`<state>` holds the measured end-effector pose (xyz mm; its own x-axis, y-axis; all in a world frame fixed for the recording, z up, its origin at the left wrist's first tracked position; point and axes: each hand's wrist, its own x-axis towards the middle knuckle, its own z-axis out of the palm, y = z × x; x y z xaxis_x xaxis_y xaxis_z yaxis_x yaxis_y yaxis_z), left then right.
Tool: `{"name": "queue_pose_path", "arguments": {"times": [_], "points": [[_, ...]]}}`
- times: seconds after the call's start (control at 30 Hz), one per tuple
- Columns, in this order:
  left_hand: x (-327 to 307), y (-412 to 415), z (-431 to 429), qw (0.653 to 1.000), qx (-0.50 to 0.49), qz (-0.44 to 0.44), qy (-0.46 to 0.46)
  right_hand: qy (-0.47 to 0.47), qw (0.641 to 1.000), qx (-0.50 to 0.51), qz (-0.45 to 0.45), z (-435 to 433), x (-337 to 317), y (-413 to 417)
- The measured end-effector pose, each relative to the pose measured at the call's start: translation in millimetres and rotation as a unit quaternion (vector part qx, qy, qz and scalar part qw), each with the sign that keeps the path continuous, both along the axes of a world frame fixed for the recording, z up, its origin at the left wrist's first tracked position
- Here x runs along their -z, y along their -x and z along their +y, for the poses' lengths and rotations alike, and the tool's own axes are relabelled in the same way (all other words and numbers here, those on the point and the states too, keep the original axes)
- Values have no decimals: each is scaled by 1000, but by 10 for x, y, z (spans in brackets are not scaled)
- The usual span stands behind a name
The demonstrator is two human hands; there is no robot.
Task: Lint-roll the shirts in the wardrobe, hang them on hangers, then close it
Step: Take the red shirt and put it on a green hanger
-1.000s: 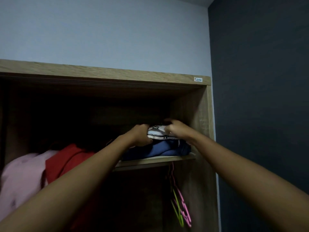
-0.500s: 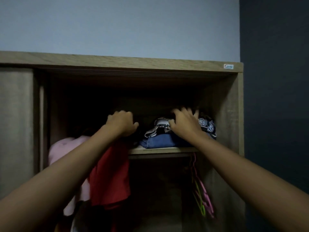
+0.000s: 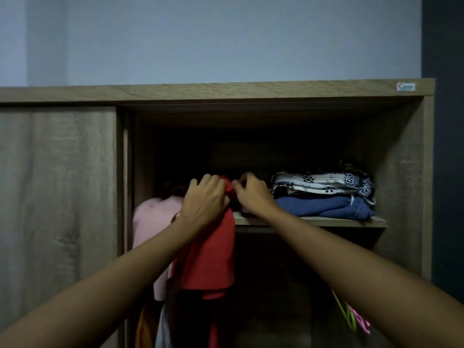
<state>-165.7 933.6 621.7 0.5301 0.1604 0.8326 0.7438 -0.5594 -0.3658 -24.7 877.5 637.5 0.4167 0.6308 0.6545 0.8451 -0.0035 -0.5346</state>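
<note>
1. Both arms are reaching up into the open right half of a wooden wardrobe [image 3: 251,91], and the two hands are meeting at the top of a red shirt [image 3: 213,257].
2. The left hand [image 3: 204,200] is curling its fingers over the upper edge of the red shirt and seems to be gripping the cloth, with the back of the hand facing the camera.
3. The right hand [image 3: 253,194] is sitting just beside it, its fingertips pinching together at the same red cloth near the shirt's top; how firmly it is holding is hard to tell in the dim light.
4. The red shirt is hanging down from the hands, in front of the left end of the shelf [image 3: 326,221], and is draping into the dark lower space.
5. A pink shirt [image 3: 155,214] is hanging just to the left of the red one, partly behind the left forearm.
6. On the shelf to the right, a white and dark patterned cloth [image 3: 324,183] is lying folded on top of a folded blue garment [image 3: 324,207].
7. Green and pink hangers [image 3: 356,318] are showing low on the right, partly hidden behind the right forearm.
8. The sliding door [image 3: 57,184] is covering the wardrobe's left half.
</note>
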Motion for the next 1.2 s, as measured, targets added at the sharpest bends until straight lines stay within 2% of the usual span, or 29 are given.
{"name": "queue_pose_path", "arguments": {"times": [0.07, 0.13, 0.2, 0.3, 0.37, 0.43, 0.47, 0.53, 0.6, 0.67, 0.73, 0.83, 0.93, 1.0, 1.07, 1.2], "points": [[148, 72, 13, 987, 108, -8, -119, -51, 994, 1, 98, 32, -148, -5], [280, 134, 14, 972, 181, 22, -149, -32, 991, 1, 129, 65, -254, -63], [400, 175, 10, 963, 219, 58, -144, 47, 993, -4, 109, 87, -239, -71], [512, 245, -27, 952, 262, 101, -119, 189, 982, 26, -4, 166, -143, -23], [522, 329, -57, 950, 277, 117, -89, 209, 976, 47, -47, 192, -137, 38], [492, 404, -96, 954, 287, 82, -24, 174, 981, 64, -50, 186, -150, 52], [458, 433, -99, 953, 298, 32, 31, 136, 987, 70, -52, 168, -138, 62], [331, 483, -100, 926, 325, -133, 140, 23, 995, 65, -77, 75, -57, 82], [142, 521, -53, 885, 299, -284, 215, -108, 987, 24, -116, -62, 118, 113], [-52, 539, 33, 873, 220, -316, 301, -213, 962, -49, -164, -232, 367, 194], [-179, 511, 100, 866, 146, -291, 380, -248, 936, -102, -228, -367, 658, 262], [-194, 364, 45, 873, 79, -214, 431, -181, 923, -125, -317, -487, 1093, 327], [-89, 179, 20, 912, 42, -101, 396, -56, 951, -148, -265, -552, 1237, 351], [-69, 128, 26, 918, 71, -84, 381, -3, 961, -154, -228, -612, 1155, 362], [-45, 134, 25, 921, 125, -79, 362, -35, 966, -154, -204, -726, 986, 370], [135, 247, -106, 929, 220, -66, 291, -207, 959, -84, -176, -918, 478, 306]]}}
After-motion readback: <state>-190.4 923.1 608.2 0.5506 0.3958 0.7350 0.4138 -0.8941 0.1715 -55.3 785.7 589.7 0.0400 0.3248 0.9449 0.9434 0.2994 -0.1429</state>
